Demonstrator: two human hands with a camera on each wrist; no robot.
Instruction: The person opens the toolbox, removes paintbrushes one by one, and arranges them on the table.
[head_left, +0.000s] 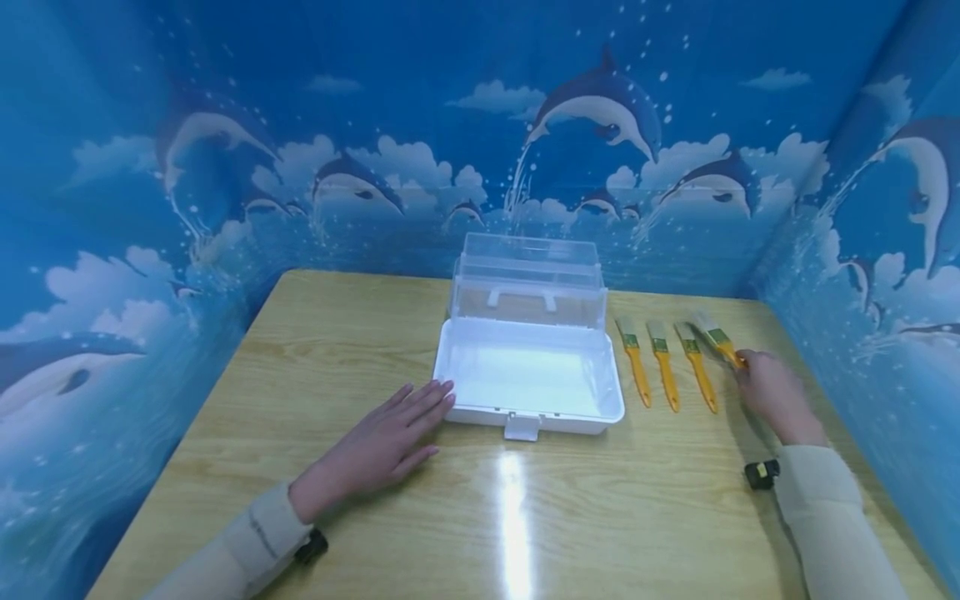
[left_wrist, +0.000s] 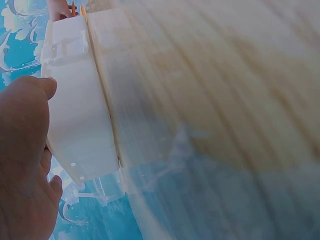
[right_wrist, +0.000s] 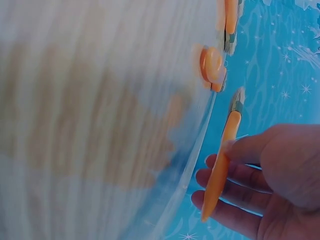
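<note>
A white plastic box (head_left: 534, 367) stands on the table with its clear lid (head_left: 531, 279) tipped up at the back and a latch (head_left: 522, 427) hanging at its front. My left hand (head_left: 378, 442) lies with straight fingers at the box's front left corner, fingertips touching it. At the right, my right hand (head_left: 776, 396) pinches a paintbrush (right_wrist: 222, 165) by its orange handle; its pale bristles point away to the far left. Three similar paintbrushes (head_left: 633, 371), (head_left: 663, 375), (head_left: 697, 375) lie in a row between the box and that hand.
The wooden table (head_left: 322, 358) meets a blue dolphin-printed curtain (head_left: 420, 125) at the back and sides. A bright light streak (head_left: 513, 517) reflects off the tabletop in front of the box. Dark wrist cameras sit on both cuffs.
</note>
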